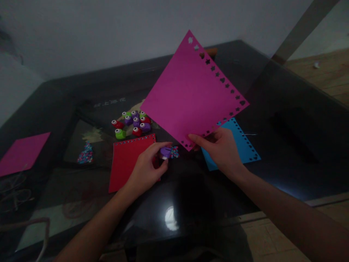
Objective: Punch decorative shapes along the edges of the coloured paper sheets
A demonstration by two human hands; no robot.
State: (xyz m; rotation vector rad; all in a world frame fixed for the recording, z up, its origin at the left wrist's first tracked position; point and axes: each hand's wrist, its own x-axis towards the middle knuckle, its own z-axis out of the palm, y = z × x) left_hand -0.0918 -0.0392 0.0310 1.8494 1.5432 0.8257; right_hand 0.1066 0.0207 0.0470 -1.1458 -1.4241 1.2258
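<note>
Near centre, the left hand (147, 163) grips a punch (165, 152). The right hand (224, 150) pinches pink paper (191, 91): two edges punched, two plain.

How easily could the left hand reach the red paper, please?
Probably yes: the left hand is over the red paper, whose left part lies uncovered, though that hand holds a purple craft punch.

Your punches (136, 122) sit behind the middle sheet (122, 163), confetti pile (86, 154) to its left. Second sheet (24, 153) lies far left, third sheet (242, 143) right; held sheet (191, 91) is above the table (261, 72).
</note>
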